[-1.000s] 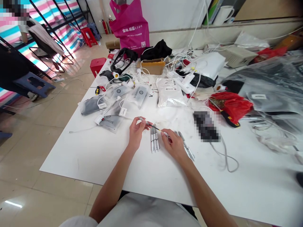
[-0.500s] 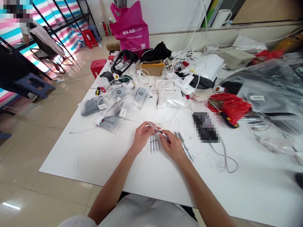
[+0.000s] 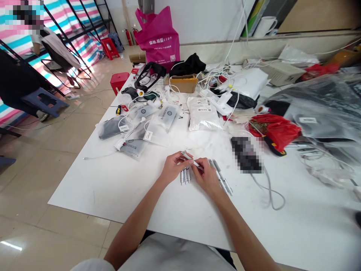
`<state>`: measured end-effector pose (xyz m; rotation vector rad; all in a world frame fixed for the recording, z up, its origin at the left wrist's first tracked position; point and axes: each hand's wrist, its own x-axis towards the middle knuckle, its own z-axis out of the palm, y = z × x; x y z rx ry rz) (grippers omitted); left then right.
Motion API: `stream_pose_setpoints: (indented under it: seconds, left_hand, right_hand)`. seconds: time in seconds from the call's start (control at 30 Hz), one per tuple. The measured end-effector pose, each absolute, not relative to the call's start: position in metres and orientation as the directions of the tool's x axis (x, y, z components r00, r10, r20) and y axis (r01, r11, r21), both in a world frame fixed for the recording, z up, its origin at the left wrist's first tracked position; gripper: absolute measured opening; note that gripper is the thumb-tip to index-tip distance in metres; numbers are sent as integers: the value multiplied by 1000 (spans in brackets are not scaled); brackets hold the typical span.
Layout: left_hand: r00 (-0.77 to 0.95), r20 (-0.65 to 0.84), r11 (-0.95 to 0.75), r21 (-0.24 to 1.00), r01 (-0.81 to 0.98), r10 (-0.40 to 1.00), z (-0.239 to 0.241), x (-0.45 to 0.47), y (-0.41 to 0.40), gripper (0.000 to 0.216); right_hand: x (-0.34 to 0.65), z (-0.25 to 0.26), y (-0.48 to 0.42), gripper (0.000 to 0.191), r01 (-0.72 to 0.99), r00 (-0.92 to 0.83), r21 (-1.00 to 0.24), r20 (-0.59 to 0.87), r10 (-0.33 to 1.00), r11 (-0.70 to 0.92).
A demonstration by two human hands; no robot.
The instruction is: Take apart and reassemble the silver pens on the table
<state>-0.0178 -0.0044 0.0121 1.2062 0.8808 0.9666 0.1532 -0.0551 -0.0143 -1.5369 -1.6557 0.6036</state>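
Observation:
My left hand (image 3: 172, 168) and my right hand (image 3: 207, 175) are close together over the white table (image 3: 118, 184), both pinching one silver pen (image 3: 190, 159) that spans between them. Beneath the hands lie a few more silver pens (image 3: 184, 176) side by side. Another small group of pens (image 3: 221, 176) rests just right of my right hand.
Plastic pouches (image 3: 158, 122) and cables lie beyond the hands. A blurred dark object (image 3: 246, 154) with a grey cable (image 3: 269, 192) sits to the right, near a red bag (image 3: 275, 128). A pink bag (image 3: 159, 35), a cardboard box (image 3: 183, 82) and clutter fill the far side. Stools stand on the floor at left.
My hands have drawn closer together along the pen, and the pen now shows shorter between them. The view shifted slightly.

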Motion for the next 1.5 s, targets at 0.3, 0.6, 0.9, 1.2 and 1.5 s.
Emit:
stream_pose_setpoints:
  seconds: [0.3, 0.6, 0.9, 1.2, 1.5]
  left_hand:
    - [335, -19, 72, 987, -147, 942, 13, -18, -4, 26]
    - [372, -2, 70, 983, -171, 928, 15, -21, -2, 27]
    - [392, -4, 87, 977, -196, 920, 17, -21, -3, 28]
    - [305, -55, 129, 965, -230, 951, 15, -21, -1, 31]
    - [298, -48, 149, 934, -324, 953, 17, -22, -1, 30]
  right_hand:
    - [154, -12, -54, 24, 600, 21, -780, 239, 971, 179]
    - [152, -10, -54, 27, 599, -23, -776, 233, 972, 200]
    - [152, -7, -54, 27, 573, -36, -792, 235, 971, 213]
    - [152, -9, -54, 28, 571, -17, -799, 221, 975, 191]
    - [152, -7, -54, 30, 579, -68, -790, 201, 977, 203]
